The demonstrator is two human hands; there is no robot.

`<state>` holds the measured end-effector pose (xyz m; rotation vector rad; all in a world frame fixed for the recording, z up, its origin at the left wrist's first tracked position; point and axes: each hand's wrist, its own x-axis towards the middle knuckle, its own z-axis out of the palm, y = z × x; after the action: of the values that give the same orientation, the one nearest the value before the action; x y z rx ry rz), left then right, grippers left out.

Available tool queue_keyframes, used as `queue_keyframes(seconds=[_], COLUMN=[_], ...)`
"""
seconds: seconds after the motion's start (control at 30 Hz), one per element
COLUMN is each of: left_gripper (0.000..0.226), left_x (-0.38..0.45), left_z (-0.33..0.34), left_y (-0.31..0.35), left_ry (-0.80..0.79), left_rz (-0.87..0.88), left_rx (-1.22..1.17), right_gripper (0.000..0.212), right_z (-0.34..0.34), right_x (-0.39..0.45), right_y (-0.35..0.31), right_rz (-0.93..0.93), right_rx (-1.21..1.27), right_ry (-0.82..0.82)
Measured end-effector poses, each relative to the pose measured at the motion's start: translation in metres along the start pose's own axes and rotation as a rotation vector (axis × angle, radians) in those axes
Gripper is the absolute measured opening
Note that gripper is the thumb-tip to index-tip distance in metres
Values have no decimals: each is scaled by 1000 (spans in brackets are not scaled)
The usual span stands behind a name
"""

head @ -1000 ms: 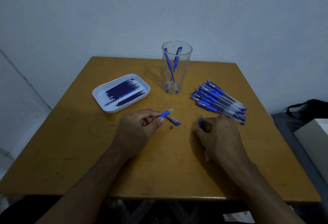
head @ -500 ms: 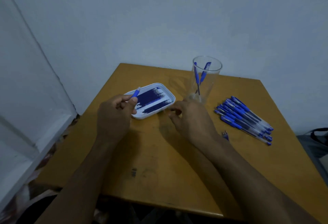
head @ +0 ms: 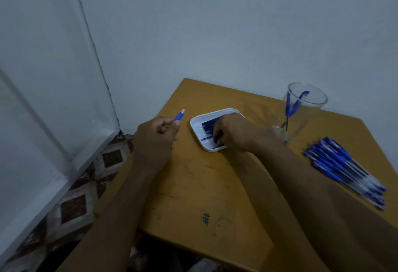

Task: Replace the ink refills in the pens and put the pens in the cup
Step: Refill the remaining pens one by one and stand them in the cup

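Near edge of the counter [head: 215, 185]: a small blue ink mark [head: 206, 218], both forearms crossing above it.

Left hand [head: 154, 140] was raised over the counter's left edge, fingers curled round a pen barrel [head: 179, 116]. Only the blue grip end with its pale tip showed. Long axis ran up and to the right, tip pointing away from the person toward the wall.

Right hand [head: 231, 133] was lowered into the white tray [head: 197, 121], just right of the left hand. Its fingers [head: 216, 140] were bent down onto the row of dark blue refills [head: 206, 129]. Whether one refill was already pinched could not be told; the hand hid the contact.

Key relation: the refills lay directly under the right fingers, side by side, long axes running roughly left-right across the tray, pale ends toward the left rim. The right hand was the nearer one. Judgement: a lifted refill would need to travel left and be turned to line up with the barrel.

Right side: a pile of blue pens [head: 344, 170], unsorted, axes running diagonally, well apart from both hands.

Farthest: clear cup [head: 301, 110], upright, two pens [head: 291, 107] standing in it. Task appeared early.
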<state>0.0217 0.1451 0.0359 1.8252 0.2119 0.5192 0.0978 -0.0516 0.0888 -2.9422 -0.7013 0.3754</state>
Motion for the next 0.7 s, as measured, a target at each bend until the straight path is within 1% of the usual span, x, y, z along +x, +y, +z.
queue_keyframes(seconds=[0.13,0.27,0.43,0.53,0.63,0.7], left_gripper=[7,3,8,5,14,17], left_x=[1,2,1,-3,-11,-17], left_z=[-2,0,6,13,26,37], left_y=[-1,0,3,9,15,19], left_ry=[-13,-25,-33,-49,-74,-104], left_rz=[23,39,69,106,142,172], left_rx=[8,10,11,-19,-57,-82], right_gripper=[22,22,25,24,33,29], right_z=[-1,0,-5,-15,-22,-22], right_x=[4,4,-3,-14,-36,-52], right_y=[1,3,6,9,13,23], right_rz=[-28,-58,-85,-116,-138,-173], right_rx=[2,-18,-50,-69,-81,-10], right_ry=[-15,5,91,165,212,224])
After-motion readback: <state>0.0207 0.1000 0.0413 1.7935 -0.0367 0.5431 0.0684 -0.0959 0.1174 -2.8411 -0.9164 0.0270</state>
